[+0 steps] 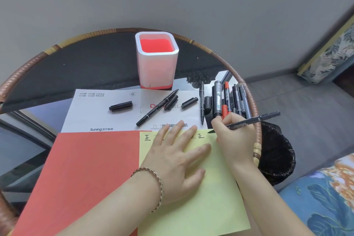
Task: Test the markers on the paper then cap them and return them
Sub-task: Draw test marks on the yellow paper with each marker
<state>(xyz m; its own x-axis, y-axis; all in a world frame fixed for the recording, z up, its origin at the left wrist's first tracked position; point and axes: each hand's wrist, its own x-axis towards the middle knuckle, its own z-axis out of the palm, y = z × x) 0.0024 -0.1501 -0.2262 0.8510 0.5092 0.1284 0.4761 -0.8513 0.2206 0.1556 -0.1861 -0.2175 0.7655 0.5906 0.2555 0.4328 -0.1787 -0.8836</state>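
My right hand (232, 136) grips a black marker (254, 119), its tip touching the top right corner of the yellow paper (201, 207). Several small written characters run along that paper's top edge. My left hand (178, 157) lies flat on the yellow paper with fingers spread, holding it down. An uncapped black marker (157, 108) lies diagonally on the white printed sheet (92, 113), with three loose black caps (121, 105) nearby. A thin black pen (201, 102) lies beside them. Several more markers, black and red (227, 99), lie bunched at the table's right edge.
A white square pen holder (157, 61) with a red inside stands at the back of the round glass table with its woven rim (247, 90). A red sheet (86, 178) lies left of the yellow paper. A black-lined bin (277, 155) sits below the table's right edge.
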